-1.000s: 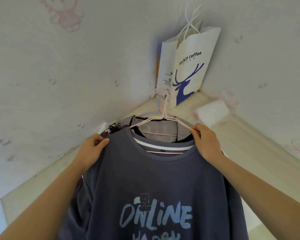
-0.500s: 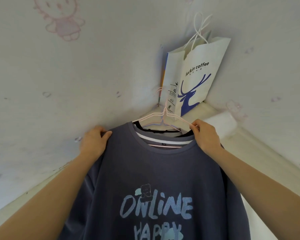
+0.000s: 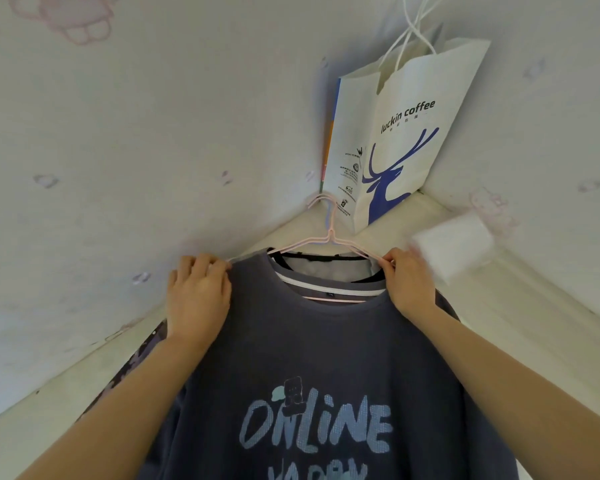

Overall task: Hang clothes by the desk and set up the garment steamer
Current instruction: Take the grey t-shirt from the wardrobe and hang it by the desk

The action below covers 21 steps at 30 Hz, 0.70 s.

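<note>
A dark blue T-shirt (image 3: 312, 358) with pale "ONLINE" lettering hangs in front of me on a thin pink wire hanger (image 3: 329, 237). The hanger's hook sits over a cream ledge (image 3: 520, 299) in the wall corner. My left hand (image 3: 196, 296) grips the shirt's left shoulder. At the right shoulder, my right hand (image 3: 407, 282) pinches the cloth and the hanger's end. More dark garments hang behind the shirt, mostly hidden by it.
A white paper bag (image 3: 395, 140) with a blue deer print stands on the ledge in the corner. A white soft-looking pack (image 3: 454, 247) lies on the ledge just right of my right hand. Pale patterned walls close in on both sides.
The shirt and both hands have risen toward the ledge and the view has tilted up. The garments behind are now mostly covered by the shirt's collar.
</note>
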Each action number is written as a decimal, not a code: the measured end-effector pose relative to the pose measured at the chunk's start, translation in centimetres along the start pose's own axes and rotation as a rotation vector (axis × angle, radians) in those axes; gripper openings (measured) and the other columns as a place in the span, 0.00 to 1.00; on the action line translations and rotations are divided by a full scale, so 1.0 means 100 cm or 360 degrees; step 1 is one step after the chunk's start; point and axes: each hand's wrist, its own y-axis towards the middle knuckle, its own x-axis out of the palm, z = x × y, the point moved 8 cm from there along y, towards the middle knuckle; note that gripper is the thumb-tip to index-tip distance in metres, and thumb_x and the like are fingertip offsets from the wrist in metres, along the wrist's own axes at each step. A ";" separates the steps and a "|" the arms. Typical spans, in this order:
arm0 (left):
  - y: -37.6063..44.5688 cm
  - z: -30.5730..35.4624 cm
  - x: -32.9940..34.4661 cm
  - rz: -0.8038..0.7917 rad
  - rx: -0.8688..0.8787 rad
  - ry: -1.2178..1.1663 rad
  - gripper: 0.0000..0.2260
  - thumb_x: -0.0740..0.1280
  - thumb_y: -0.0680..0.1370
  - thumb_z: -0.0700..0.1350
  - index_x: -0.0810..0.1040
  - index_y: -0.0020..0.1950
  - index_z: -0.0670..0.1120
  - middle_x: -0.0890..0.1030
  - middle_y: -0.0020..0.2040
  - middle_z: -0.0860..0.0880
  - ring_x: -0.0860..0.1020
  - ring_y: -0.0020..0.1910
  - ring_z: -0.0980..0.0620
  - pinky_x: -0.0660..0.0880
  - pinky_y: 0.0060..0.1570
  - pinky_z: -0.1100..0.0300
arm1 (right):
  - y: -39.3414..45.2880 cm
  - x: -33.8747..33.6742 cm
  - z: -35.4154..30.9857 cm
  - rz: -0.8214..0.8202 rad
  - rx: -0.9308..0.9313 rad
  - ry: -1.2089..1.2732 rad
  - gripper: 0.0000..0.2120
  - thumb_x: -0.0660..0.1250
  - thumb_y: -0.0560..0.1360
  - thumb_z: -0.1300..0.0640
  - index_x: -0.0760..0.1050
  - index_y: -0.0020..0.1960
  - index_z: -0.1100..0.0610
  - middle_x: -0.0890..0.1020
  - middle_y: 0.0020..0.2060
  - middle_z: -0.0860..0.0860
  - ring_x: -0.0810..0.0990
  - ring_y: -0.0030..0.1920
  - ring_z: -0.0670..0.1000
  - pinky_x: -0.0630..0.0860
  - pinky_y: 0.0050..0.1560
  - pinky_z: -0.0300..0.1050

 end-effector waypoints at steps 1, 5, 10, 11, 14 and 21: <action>-0.006 0.016 0.001 0.0006 0.0133 -0.0018 0.08 0.66 0.77 0.39 0.82 0.52 0.42 0.81 0.52 0.44 0.75 0.53 0.39 0.72 0.48 0.46 | 0.000 0.000 -0.001 0.0017 -0.0009 -0.0007 0.10 0.60 0.81 0.55 0.76 0.49 0.58 0.78 0.46 0.56 0.74 0.47 0.57 0.74 0.47 0.53; -0.043 0.073 0.034 -0.0399 0.0389 -0.0113 0.20 0.57 0.79 0.52 0.75 0.68 0.48 0.75 0.67 0.48 0.70 0.69 0.43 0.64 0.69 0.44 | 0.002 0.001 -0.001 0.0048 -0.0011 0.0003 0.10 0.60 0.81 0.56 0.76 0.50 0.60 0.76 0.47 0.58 0.73 0.48 0.58 0.72 0.49 0.52; -0.063 0.076 0.079 -0.0682 0.0322 0.0067 0.28 0.45 0.80 0.61 0.43 0.78 0.57 0.45 0.80 0.53 0.42 0.78 0.46 0.40 0.74 0.40 | 0.012 0.000 0.000 0.0058 0.0017 0.0093 0.09 0.60 0.80 0.57 0.77 0.51 0.60 0.77 0.48 0.58 0.74 0.49 0.59 0.72 0.48 0.53; -0.062 0.074 0.083 -0.0686 0.0315 0.0071 0.27 0.45 0.80 0.61 0.41 0.78 0.59 0.44 0.79 0.54 0.40 0.78 0.46 0.40 0.74 0.39 | 0.012 0.000 0.000 0.0072 0.0010 0.0063 0.09 0.60 0.80 0.56 0.77 0.51 0.60 0.77 0.48 0.58 0.73 0.50 0.59 0.71 0.49 0.53; -0.060 0.071 0.091 -0.0733 0.0297 0.0029 0.27 0.47 0.80 0.61 0.41 0.77 0.60 0.44 0.79 0.54 0.40 0.78 0.46 0.42 0.73 0.37 | 0.007 0.002 0.000 0.0147 -0.0035 -0.0071 0.09 0.61 0.80 0.54 0.75 0.52 0.59 0.78 0.49 0.58 0.71 0.52 0.58 0.69 0.50 0.51; -0.062 0.072 0.091 -0.0722 0.0222 0.0035 0.27 0.49 0.81 0.57 0.42 0.78 0.59 0.44 0.80 0.54 0.40 0.78 0.46 0.43 0.74 0.38 | -0.015 -0.002 -0.005 0.0044 -0.0283 -0.0357 0.18 0.59 0.80 0.53 0.69 0.66 0.60 0.74 0.61 0.58 0.71 0.60 0.60 0.70 0.62 0.55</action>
